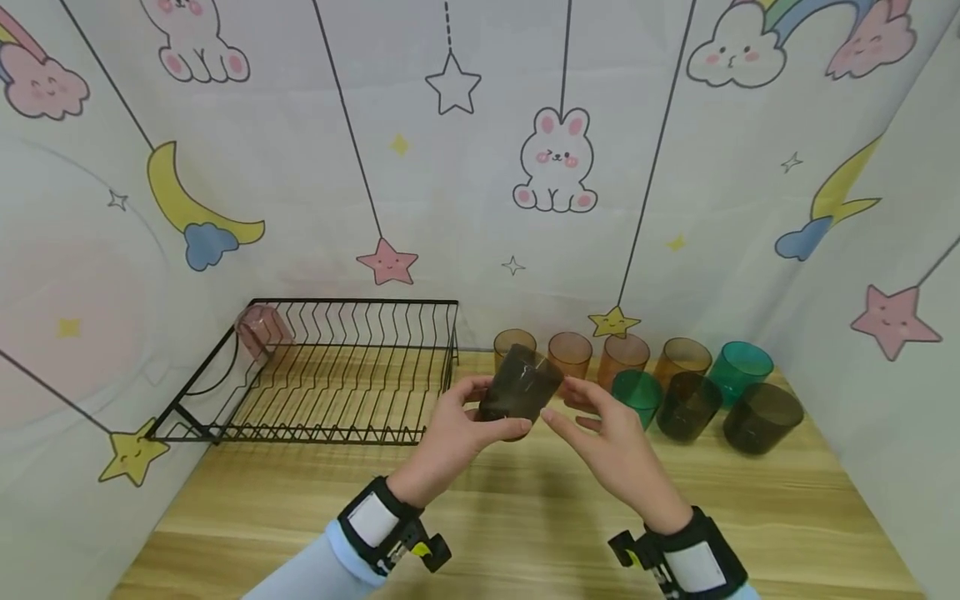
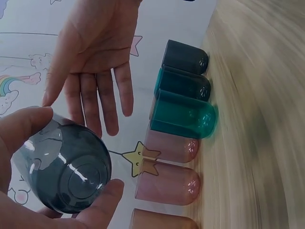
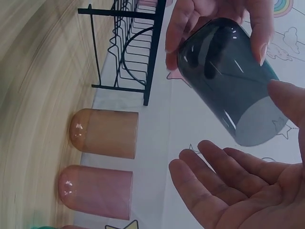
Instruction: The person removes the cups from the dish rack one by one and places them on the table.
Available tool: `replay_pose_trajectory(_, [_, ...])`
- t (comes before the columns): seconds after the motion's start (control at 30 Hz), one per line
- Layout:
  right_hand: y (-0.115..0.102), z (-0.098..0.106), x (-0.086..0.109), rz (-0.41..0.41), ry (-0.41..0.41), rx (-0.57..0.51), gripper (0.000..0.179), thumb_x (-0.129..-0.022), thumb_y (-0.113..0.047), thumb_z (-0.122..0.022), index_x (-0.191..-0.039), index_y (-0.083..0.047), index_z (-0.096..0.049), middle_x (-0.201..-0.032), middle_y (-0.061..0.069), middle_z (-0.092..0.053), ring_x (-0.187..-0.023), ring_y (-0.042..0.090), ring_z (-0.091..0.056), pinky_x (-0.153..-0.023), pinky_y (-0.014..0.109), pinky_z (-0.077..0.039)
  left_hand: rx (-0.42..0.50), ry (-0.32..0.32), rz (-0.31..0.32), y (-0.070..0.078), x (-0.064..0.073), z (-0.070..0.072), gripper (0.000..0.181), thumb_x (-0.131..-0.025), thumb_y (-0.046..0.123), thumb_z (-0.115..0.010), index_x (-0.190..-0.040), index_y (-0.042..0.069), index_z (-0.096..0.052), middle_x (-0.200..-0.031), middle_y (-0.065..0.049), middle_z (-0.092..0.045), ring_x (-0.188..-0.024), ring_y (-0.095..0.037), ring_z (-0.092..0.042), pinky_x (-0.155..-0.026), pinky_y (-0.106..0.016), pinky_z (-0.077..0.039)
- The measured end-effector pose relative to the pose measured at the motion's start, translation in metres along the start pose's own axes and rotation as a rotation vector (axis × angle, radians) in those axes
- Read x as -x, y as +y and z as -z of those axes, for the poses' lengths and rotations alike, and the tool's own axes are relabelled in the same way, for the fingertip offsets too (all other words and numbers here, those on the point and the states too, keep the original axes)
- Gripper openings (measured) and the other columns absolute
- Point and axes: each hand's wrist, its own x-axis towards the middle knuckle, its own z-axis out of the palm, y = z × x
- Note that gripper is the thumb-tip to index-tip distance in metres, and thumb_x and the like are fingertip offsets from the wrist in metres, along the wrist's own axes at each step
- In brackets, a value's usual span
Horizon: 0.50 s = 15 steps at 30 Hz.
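A dark grey translucent cup [image 1: 521, 385] hangs tilted above the table, its mouth toward the upper right in the head view. My left hand [image 1: 471, 423] grips it near the base, thumb on one side and fingers on the other. Beside the mouth is my right hand [image 1: 611, 443], with its fingers [image 3: 214, 179] extended and apart from the cup. The right thumb [image 3: 287, 98] lies at the rim; whether it touches cannot be told. In the left wrist view the cup's round base [image 2: 86, 179] faces the camera.
A black wire dish rack [image 1: 352, 433] stands at the back left, with a pink cup [image 1: 264, 331] in its far left corner. Several coloured cups stand in rows at the back right, among them a teal cup [image 1: 742, 371] and a dark cup [image 1: 761, 421]. Printed cloth walls surround the wooden table [image 1: 810, 517].
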Motion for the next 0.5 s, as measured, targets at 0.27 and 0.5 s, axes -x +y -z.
replay_pose_trajectory(0.27, [-0.0053, -0.0012, -0.0012, -0.004, -0.012, -0.043, 0.064, -0.078, -0.064, -0.061, -0.13, -0.03, -0.048, -0.126, -0.006, -0.054, -0.118, 0.015, -0.055, -0.09, 0.034, -0.052, -0.002, -0.034, -0.015, -0.0001, 0.0015, -0.0061, 0.069, -0.067, 0.041, -0.082, -0.125, 0.026, -0.048, -0.125, 0.0, -0.046, -0.099, -0.02, -0.062, -0.078, -0.034, -0.053])
replay_pose_trajectory(0.5, [-0.0038, -0.0016, -0.0011, 0.002, -0.011, -0.05, 0.063, -0.078, -0.062, -0.061, -0.13, -0.03, -0.049, -0.125, -0.004, -0.056, -0.117, 0.016, -0.055, -0.09, 0.034, -0.053, -0.013, -0.041, -0.044, -0.0067, -0.0006, -0.0081, 0.07, -0.067, 0.036, -0.083, -0.126, 0.021, -0.048, -0.123, -0.003, -0.049, -0.103, -0.023, -0.062, -0.078, -0.034, -0.054])
